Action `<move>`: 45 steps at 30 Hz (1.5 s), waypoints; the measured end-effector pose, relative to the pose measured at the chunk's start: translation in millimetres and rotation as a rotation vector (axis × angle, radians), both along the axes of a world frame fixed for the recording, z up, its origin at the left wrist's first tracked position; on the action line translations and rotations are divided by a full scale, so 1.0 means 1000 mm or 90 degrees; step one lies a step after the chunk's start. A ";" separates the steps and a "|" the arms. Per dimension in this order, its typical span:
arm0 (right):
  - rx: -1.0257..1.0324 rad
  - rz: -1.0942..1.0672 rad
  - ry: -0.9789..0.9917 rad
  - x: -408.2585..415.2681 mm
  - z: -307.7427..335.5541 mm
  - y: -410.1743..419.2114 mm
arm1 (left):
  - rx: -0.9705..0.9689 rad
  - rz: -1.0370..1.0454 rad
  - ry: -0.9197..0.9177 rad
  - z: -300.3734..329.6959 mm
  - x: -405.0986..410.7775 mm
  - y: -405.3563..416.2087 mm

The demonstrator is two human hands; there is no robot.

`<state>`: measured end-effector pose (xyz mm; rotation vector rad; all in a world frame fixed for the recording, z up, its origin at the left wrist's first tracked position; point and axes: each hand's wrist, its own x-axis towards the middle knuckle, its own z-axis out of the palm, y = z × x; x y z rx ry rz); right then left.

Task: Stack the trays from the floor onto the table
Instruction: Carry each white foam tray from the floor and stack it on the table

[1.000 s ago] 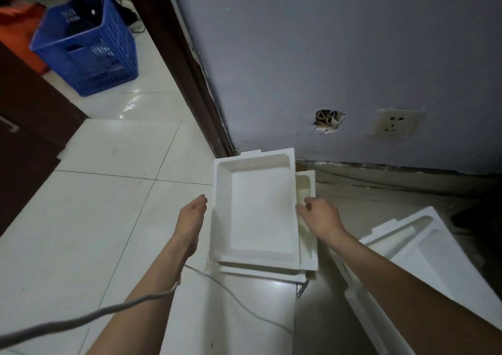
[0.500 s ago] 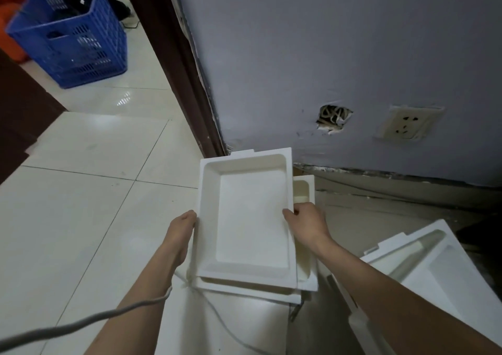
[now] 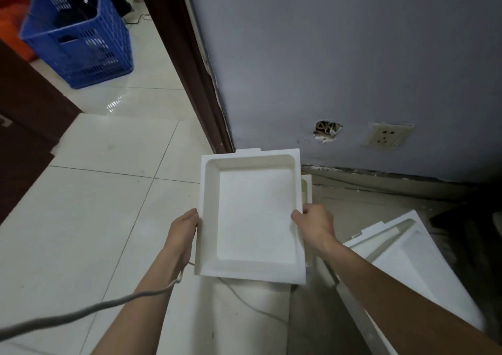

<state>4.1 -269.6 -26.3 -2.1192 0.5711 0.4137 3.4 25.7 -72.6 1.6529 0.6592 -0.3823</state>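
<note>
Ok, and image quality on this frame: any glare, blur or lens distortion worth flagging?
Head view: dim, flat indoor light; a small glare patch on the floor tiles near the blue crate; wide-angle bending of the door frame; the crate looks slightly motion-smeared; the white tray in the left hand and right hand is bright but its rim still reads.

Dim, soft light is falling throughout; glare is glinting off the floor (image 3: 115, 104) upper left; edges are bending, crate (image 3: 78, 37) blurring.

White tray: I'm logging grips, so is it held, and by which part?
Yes. The white tray is held by its long side rims: left hand on the left rim, right hand on the right.
</note>
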 end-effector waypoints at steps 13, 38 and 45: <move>0.055 -0.118 -0.009 -0.063 0.271 0.005 | -0.047 -0.036 -0.044 0.318 -0.062 -0.011; 0.112 -0.296 -0.101 -0.233 0.605 -0.207 | -0.011 -0.145 -0.135 0.669 -0.132 -0.226; 0.139 -0.456 -0.111 -0.272 0.618 -0.292 | 0.071 -0.233 -0.211 0.678 -0.148 -0.338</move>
